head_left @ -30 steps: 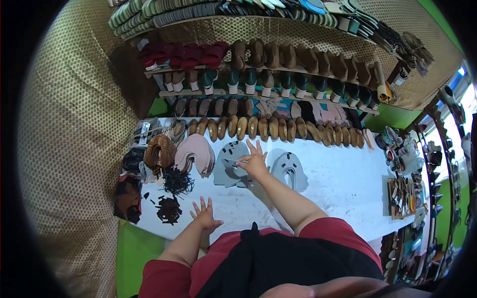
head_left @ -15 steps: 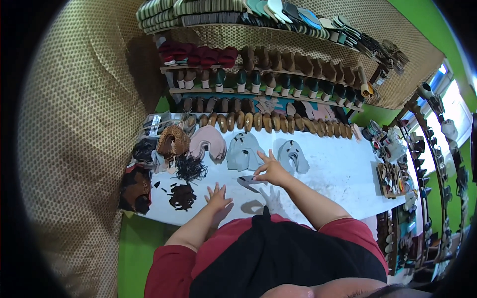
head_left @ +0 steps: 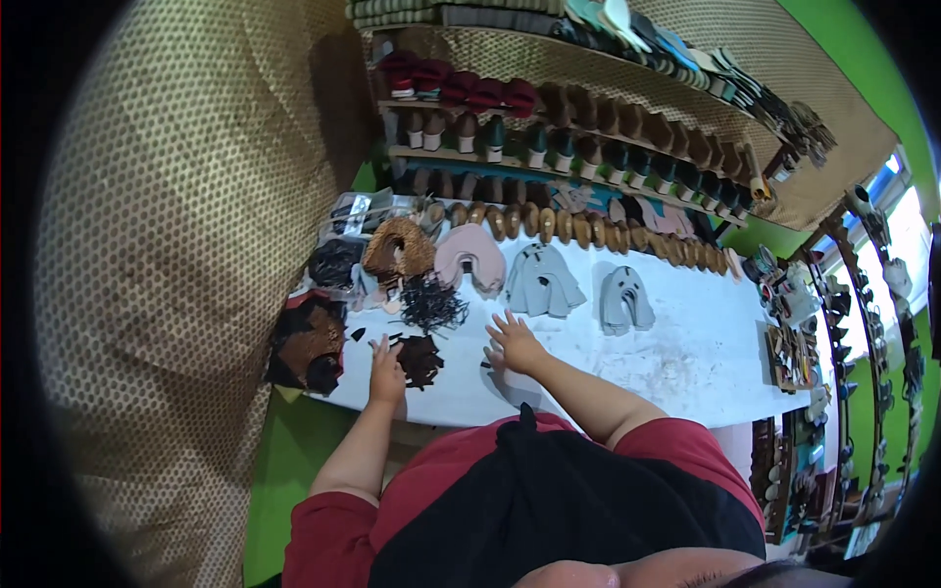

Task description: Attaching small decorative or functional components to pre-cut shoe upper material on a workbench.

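Observation:
My left hand (head_left: 386, 373) is at the left side of the table, just beside a pile of short dark brown strips (head_left: 420, 362). Its fingers point away from me, slightly apart, with nothing visible between them. Toward the middle, my right hand (head_left: 518, 346) is palm down with its fingers spread, low over the tabletop. A dark edge shows beside its fingertips; most of whatever lies under the hand is hidden. Beyond it sit a stack of light grey curved shoe-upper pieces (head_left: 541, 284) and a second grey stack (head_left: 625, 302).
Pink curved pieces (head_left: 470, 253), a brown textured stack (head_left: 399, 247) and black thin strips (head_left: 433, 302) lie at the back left. Brown and black leather scraps (head_left: 312, 343) cover the left corner. A tool box (head_left: 790, 355) stands at the right edge. Shoe shelves (head_left: 569, 171) rise behind the white table (head_left: 686, 343).
The whole view has shifted, moving the table rightward. My left hand has gone left to the brown strips. My right hand, earlier pinching at a grey curved piece, is now spread flat.

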Motion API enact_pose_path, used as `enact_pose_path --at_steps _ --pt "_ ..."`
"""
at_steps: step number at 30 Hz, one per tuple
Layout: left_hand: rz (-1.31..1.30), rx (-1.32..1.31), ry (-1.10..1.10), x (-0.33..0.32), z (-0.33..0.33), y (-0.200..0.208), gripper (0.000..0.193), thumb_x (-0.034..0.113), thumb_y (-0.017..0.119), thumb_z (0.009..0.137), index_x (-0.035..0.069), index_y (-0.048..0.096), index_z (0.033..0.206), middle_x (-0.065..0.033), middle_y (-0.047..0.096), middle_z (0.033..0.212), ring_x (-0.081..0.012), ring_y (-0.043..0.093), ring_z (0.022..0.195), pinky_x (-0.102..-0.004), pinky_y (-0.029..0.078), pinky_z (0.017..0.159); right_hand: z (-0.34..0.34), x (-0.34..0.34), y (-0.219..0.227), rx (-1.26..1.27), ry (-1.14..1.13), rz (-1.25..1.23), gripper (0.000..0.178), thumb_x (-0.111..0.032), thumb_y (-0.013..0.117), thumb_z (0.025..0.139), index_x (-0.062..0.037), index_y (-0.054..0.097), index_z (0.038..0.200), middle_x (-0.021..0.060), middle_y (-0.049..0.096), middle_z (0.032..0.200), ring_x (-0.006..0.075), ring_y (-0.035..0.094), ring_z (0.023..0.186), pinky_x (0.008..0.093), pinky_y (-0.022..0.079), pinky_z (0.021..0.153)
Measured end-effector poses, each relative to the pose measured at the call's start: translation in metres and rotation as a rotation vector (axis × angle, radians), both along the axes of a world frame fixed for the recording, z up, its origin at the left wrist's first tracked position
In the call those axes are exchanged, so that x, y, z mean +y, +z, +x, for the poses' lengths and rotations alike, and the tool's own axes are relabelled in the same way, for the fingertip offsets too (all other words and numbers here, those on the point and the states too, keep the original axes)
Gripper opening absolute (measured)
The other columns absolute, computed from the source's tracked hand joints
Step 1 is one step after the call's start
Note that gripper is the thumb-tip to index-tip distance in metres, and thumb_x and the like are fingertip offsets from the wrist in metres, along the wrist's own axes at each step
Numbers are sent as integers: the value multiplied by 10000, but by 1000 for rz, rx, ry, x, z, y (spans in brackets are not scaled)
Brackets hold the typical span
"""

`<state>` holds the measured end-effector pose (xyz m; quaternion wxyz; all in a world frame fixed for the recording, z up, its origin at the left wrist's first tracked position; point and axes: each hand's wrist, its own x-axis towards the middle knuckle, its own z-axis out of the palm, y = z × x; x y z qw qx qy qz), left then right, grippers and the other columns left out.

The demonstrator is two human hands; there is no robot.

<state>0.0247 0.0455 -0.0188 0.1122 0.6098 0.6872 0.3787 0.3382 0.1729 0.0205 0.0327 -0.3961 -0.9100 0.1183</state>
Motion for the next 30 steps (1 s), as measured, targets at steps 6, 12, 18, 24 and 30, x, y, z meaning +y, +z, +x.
enact_pose_path --at_steps 6,12,18,24,30 --pt "-155 253 36 -28 -61 -20 561 88 614 871 5 469 1406 -217 246 1601 -469 206 1466 -510 219 1191 1 -55 -47 -79 79 -31 778 -542 565 909 -189 304 1552 172 209 1626 405 145 1506 557 155 1198" --pt "-264 319 -19 -30 -62 -26 712 240 624 901 40 323 1514 -171 216 1624 -401 169 1497 -502 173 1205 -19 -54 -48 -65 -27 -41 707 -529 540 929 -221 341 1533 140 238 1617 362 170 1507 687 115 1147" --pt "-239 330 -36 -31 -64 -28 668 278 604 912 90 361 1505 -121 303 1601 -362 227 1490 -498 176 1204 -104 -28 -51 291 -159 2 258 -375 697 858 -298 747 1100 102 365 1549 372 256 1467 772 127 1087" --pt "-287 309 -60 -33 -64 -26 632 312 599 915 81 408 1472 -125 333 1584 -361 230 1490 -509 173 1202 -153 -20 -28 232 -59 57 168 -281 779 770 -234 767 931 87 419 1505 387 255 1460 775 130 1086" --pt "-278 309 -73 -31 -63 -23 604 319 602 910 72 453 1440 -126 358 1569 -360 228 1490 -508 169 1205 -155 -22 -30 138 -45 82 117 -225 770 766 -139 714 823 88 426 1498 398 228 1469 784 142 1080"
